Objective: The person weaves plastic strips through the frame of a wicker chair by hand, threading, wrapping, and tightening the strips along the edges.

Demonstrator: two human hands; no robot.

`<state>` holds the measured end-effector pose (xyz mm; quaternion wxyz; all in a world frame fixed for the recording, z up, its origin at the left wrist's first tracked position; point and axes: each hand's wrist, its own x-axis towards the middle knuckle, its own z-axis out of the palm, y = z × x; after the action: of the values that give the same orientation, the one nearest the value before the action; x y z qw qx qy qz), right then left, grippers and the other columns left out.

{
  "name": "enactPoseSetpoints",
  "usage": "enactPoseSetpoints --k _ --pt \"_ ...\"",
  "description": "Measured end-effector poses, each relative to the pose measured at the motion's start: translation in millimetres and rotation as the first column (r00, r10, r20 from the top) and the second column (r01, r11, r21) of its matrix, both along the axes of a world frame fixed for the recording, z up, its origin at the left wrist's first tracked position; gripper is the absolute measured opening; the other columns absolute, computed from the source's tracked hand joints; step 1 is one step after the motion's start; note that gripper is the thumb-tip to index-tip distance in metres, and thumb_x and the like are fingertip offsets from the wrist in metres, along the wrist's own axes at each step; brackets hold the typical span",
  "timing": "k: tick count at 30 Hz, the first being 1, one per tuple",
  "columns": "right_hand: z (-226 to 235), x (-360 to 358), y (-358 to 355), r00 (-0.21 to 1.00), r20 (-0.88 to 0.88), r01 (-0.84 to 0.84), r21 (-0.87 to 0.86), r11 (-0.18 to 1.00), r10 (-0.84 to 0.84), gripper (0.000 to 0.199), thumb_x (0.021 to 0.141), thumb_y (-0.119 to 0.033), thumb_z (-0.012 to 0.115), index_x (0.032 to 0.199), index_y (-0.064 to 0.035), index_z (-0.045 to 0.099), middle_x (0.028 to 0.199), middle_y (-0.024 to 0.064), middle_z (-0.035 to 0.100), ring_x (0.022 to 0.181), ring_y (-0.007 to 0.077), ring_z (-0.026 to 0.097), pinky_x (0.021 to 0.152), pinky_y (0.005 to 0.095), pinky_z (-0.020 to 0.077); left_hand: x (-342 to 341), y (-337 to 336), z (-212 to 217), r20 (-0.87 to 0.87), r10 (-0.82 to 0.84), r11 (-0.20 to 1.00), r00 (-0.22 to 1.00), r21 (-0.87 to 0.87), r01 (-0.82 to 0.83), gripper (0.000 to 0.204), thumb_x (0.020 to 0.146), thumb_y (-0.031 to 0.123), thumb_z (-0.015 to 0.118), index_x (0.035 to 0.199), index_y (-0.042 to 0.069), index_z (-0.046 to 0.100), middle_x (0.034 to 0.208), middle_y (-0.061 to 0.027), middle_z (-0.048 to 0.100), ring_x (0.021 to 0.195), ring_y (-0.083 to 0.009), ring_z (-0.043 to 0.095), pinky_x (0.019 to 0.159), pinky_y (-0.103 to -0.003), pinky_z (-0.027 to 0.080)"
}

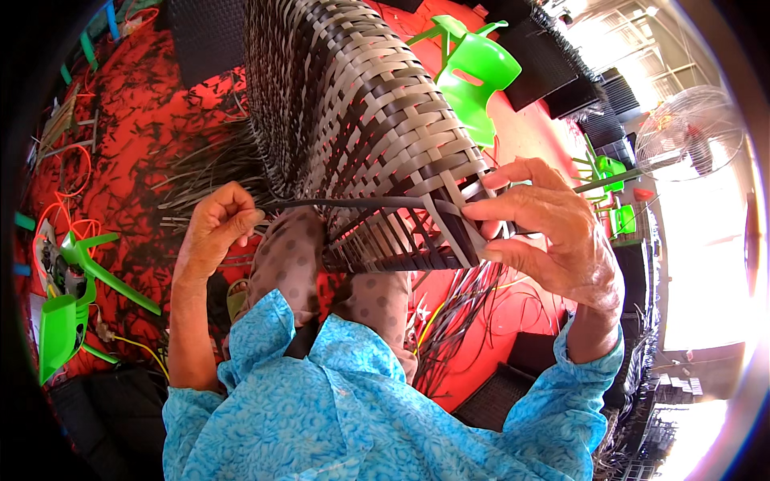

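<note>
red floor (pixel 152 120), littered with dark strip offcuts and orange cord. green plastic chairs: one (pixel 473 76) beyond the right hand, one tipped over (pixel 68 301) out past the left hand. standing fan (pixel 690 132) far to the right, in bright daylight. dark woven panels (pixel 208 36) at the top edge.

woven chair frame (pixel 361 120), grey and dark brown strips, rises between the two hands and rests against the person's knees; its unfinished lower edge sits just left of the right hand.

left hand (pixel 218 228): closed in a loose fist, thumb and fingers pinched on the end of a long dark strip (pixel 353 203). strip runs taut from this hand across the weave to the right hand.

right hand (pixel 545 232): fingers partly curled, fingertips (pixel 481 212) pressed to the edge of the weave where the strip arrives; thumb underneath. whether it grips the strip itself or only the weave, cannot tell.

loose bundle of dark strips (pixel 465 309) hangs below the right hand.
</note>
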<state>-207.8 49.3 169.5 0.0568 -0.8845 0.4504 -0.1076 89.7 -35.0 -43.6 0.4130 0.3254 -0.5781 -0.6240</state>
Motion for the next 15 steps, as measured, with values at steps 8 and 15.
enactPoseSetpoints --k 8,15 --pt "3.2 12.9 5.8 0.968 -0.226 0.055 -0.246 0.968 -0.112 0.017 0.062 -0.008 0.069 0.077 -0.0056 0.062 0.072 0.0062 0.061 0.087 0.0256 0.057 0.083 0.0428 0.0414 2.0 0.6 -6.1 0.009 0.002 1.000 1.000 -0.002 -0.002 0.021 0.081 0.018 0.063 0.074 0.007 0.046 0.061 0.0023 0.046 0.052 -0.0044 0.043 0.047 -0.018 0.036" --pt "-18.9 12.7 -5.1 0.969 -0.228 -0.046 -0.536 0.843 -0.092 0.015 0.058 -0.004 0.065 0.071 -0.0054 0.059 0.078 0.0061 0.059 0.078 0.0236 0.056 0.070 0.0354 0.0452 22.2 15.2 -10.7 0.073 -0.008 1.000 0.997 0.020 0.007 0.017 0.081 0.012 0.062 0.075 0.006 0.047 0.063 0.0026 0.047 0.053 -0.0033 0.043 0.049 -0.018 0.036"
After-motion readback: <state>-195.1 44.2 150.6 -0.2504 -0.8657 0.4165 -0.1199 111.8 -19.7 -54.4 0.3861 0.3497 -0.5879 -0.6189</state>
